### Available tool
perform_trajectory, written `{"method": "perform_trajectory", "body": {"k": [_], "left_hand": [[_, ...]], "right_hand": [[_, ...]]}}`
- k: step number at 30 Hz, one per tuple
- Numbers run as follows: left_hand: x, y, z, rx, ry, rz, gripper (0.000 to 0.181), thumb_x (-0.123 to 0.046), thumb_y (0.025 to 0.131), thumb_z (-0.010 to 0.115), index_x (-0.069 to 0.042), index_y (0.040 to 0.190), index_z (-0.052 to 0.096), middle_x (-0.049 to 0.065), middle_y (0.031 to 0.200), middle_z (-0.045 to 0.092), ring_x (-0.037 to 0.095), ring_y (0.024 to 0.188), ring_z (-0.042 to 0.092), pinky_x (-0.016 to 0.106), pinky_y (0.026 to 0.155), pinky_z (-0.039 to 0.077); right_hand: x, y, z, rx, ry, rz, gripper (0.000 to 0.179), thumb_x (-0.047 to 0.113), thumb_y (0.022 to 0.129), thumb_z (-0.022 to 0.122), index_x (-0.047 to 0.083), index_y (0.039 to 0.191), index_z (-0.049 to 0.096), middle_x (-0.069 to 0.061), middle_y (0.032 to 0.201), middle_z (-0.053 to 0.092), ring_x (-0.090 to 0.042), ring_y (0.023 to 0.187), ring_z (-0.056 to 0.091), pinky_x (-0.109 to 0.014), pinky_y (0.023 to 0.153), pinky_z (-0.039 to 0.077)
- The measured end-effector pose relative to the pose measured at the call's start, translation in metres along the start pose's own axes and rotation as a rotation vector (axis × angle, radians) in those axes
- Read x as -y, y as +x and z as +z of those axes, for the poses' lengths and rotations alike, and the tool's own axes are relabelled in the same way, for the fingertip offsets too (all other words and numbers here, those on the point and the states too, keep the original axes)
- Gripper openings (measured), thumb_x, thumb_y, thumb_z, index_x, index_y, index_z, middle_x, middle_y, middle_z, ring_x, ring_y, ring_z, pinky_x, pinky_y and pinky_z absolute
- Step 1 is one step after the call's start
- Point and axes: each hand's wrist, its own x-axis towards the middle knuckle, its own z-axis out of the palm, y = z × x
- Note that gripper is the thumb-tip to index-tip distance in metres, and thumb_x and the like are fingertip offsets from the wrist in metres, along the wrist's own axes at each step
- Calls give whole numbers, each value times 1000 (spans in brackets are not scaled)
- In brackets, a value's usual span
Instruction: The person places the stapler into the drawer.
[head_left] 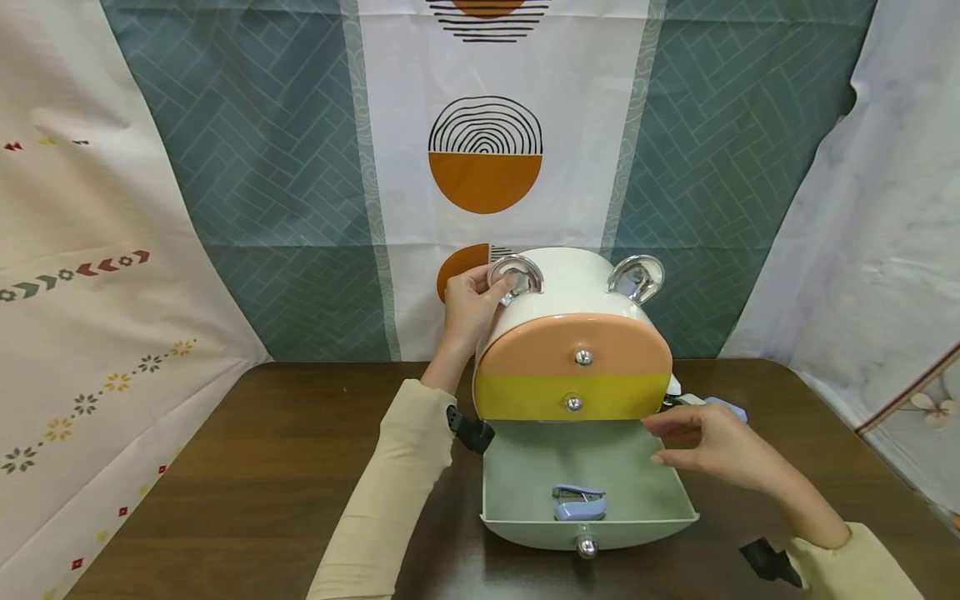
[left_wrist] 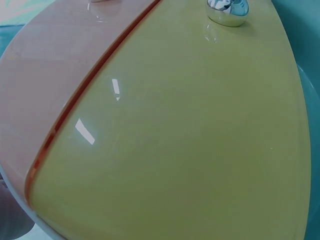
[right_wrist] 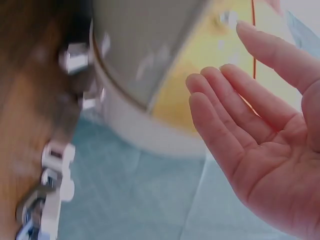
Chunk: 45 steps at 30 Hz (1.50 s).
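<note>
A small rounded cabinet (head_left: 574,287) has a white body, two silver ring-shaped ears and stacked drawers. My left hand (head_left: 471,304) grips the left silver ear (head_left: 529,268), thumb at its front. The orange drawer (head_left: 536,350) and yellow drawer (head_left: 525,398) are closed; the left wrist view shows the yellow front (left_wrist: 190,130) close up. Below them the pale green drawer (head_left: 525,467) is pulled far out, with a light-blue stapler (head_left: 581,507) lying inside. My right hand (head_left: 712,446) hovers at the green drawer's right side, fingers apart and holding nothing; its palm (right_wrist: 275,165) shows in the right wrist view.
Behind the cabinet's right side lie several small white and blue things (head_left: 726,408), also visible as a white piece (right_wrist: 57,160) in the right wrist view. The brown table (head_left: 300,467) ends at a hanging patterned cloth (head_left: 300,208).
</note>
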Motion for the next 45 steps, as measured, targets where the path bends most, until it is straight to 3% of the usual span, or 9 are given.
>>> {"method": "perform_trajectory", "body": {"k": [6,13,21,31,45], "left_hand": [[-1,0,0,3,0,-3,21,-10,80,69,5,95,68,17,82,68,5,62,56,17,53,43],[-2,0,-1,10,6,-7,23,-10,80,68,4,99,67,18,86,68,5,65,57,17,55,45],[-1,0,-1,7,9,-8,23,-10,80,69,4,99,68,18,86,68,5,65,57,17,55,44],[0,0,-1,12,1,-1,22,-10,80,68,5,98,68,18,85,68,6,65,58,17,55,44],[-1,1,-1,7,-3,-5,22,-10,80,69,5,96,68,16,80,68,5,61,56,17,52,43]], "right_hand": [[-25,-9,-22,-153,-7,61,36,13,70,78,-3,100,67,-15,94,67,4,81,60,-18,66,50],[-63,-11,-33,-236,-111,173,39,15,72,77,-5,104,66,-21,94,66,0,74,63,-17,57,48],[-100,-2,-29,-195,-202,293,46,22,75,74,-9,107,62,-23,93,66,-29,78,65,-23,55,47],[-124,8,-23,-152,-235,369,43,19,75,72,-14,100,62,-24,87,66,-30,74,63,-32,56,48],[-129,20,-16,-107,-321,408,31,12,69,72,-13,85,66,-21,77,66,-20,60,54,-31,53,42]]}}
